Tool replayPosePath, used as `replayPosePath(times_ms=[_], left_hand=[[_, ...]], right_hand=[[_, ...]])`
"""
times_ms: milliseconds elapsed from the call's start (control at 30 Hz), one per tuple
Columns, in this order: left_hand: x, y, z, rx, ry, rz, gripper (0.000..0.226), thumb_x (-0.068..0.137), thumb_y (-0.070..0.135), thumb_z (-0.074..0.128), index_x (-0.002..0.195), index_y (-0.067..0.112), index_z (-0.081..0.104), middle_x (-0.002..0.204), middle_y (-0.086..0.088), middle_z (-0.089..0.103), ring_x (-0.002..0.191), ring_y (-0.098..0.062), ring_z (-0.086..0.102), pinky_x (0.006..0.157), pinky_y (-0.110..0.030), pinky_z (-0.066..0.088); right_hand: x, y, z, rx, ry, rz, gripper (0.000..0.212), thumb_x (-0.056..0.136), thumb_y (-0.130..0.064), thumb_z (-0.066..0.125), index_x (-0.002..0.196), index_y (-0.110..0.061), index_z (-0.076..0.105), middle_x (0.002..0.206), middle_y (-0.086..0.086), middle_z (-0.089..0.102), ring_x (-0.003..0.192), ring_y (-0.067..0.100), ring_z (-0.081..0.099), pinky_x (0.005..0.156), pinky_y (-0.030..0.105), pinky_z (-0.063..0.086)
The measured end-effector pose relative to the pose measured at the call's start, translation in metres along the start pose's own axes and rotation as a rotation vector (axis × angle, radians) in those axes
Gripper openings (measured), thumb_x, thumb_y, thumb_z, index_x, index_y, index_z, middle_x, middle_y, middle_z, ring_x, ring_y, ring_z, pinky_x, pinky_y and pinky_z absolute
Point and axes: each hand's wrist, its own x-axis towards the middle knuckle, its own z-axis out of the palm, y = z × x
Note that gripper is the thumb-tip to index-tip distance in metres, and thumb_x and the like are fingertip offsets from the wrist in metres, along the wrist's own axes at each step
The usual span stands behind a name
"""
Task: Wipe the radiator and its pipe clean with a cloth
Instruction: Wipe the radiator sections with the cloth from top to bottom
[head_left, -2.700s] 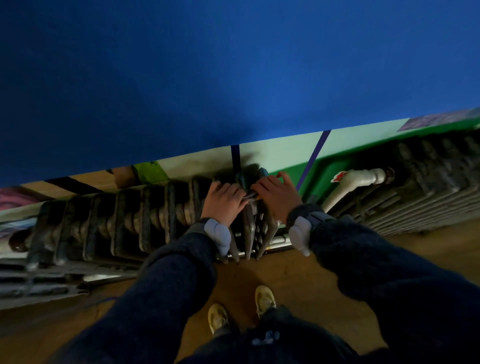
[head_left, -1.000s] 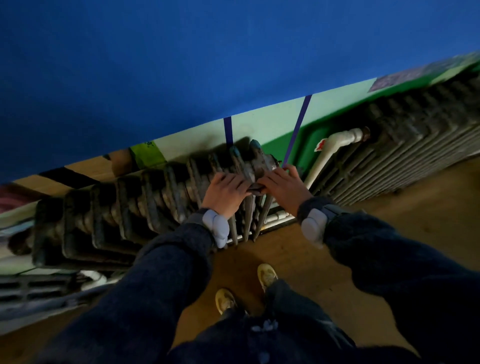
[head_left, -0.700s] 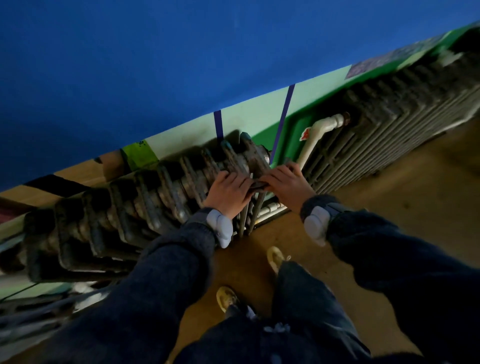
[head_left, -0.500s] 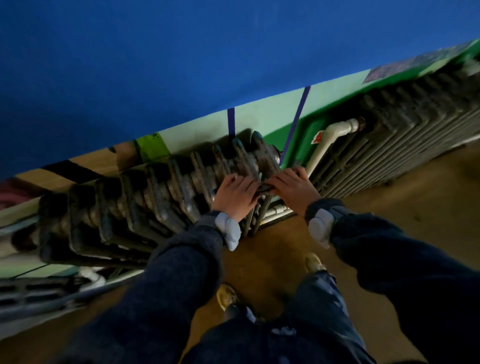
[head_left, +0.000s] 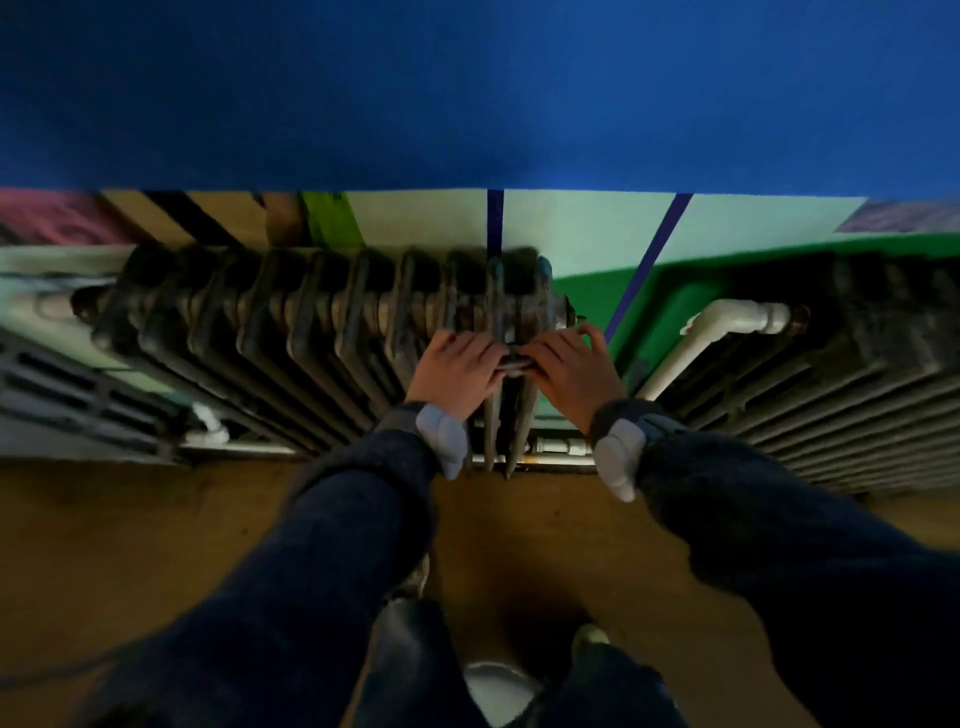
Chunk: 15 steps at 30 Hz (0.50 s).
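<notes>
A dark, grimy cast-iron radiator (head_left: 311, 327) runs along the foot of the wall. Both my hands are at its right end, on the last fins. My left hand (head_left: 457, 371) and my right hand (head_left: 576, 371) meet fingertip to fingertip, with fingers curled over a small dark cloth (head_left: 514, 362). Only a sliver of the cloth shows between them. It lies against the fin tops. A white pipe (head_left: 696, 343) with an elbow slants down to the right of my right hand, untouched.
A second ribbed radiator (head_left: 857, 379) stands at the right, joined to the white pipe. A grey slatted panel (head_left: 62, 400) sits at the left. A thin white pipe (head_left: 561, 446) runs along the floor. My knees and shoes are over the brown floor (head_left: 156, 530).
The view has swung so the radiator now lies level in front of me, and my legs have shifted. Both hands have stayed on the cloth at the radiator's right end.
</notes>
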Motion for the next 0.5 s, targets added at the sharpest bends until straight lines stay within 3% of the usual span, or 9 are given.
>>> replayPosePath(times_ms=[100,200,333,500], left_hand=[[0.001,0.009,0.009,0.025,0.023,-0.037,0.029,0.059,0.026,0.084,0.080,0.013,0.069,0.077,-0.003,0.068,0.067,-0.021,0.066,0.072,-0.030,0.029],[-0.002,0.007,0.023,0.029,0.121,-0.038,0.021,0.068,0.024,0.075,0.083,0.010,0.069,0.081,-0.005,0.068,0.071,-0.023,0.066,0.072,-0.030,0.030],[-0.007,-0.001,0.042,-0.033,0.249,0.015,0.031,0.081,0.027,0.044,0.084,0.009,0.069,0.082,-0.006,0.068,0.073,-0.024,0.067,0.074,-0.029,0.031],[-0.006,-0.007,0.050,-0.207,0.380,-0.001,0.033,0.084,0.027,0.044,0.087,0.007,0.071,0.082,-0.008,0.068,0.084,-0.016,0.047,0.074,-0.027,0.030]], right_hand=[[-0.002,0.007,0.004,-0.030,0.025,-0.028,0.019,0.075,-0.027,0.065,0.084,-0.012,0.072,0.081,0.004,0.070,0.070,0.022,0.067,0.083,0.037,0.029],[-0.002,0.007,0.015,-0.055,0.077,-0.017,0.033,0.080,-0.031,0.043,0.083,-0.013,0.072,0.081,0.003,0.069,0.073,0.021,0.064,0.082,0.037,0.030],[-0.009,0.001,0.036,-0.053,0.171,0.059,0.031,0.079,-0.024,0.043,0.087,-0.012,0.071,0.085,0.004,0.068,0.087,0.020,0.042,0.085,0.037,0.029],[-0.007,-0.003,0.039,0.044,0.234,0.140,0.027,0.080,-0.020,0.045,0.087,-0.013,0.070,0.088,0.003,0.068,0.089,0.018,0.042,0.085,0.036,0.028]])
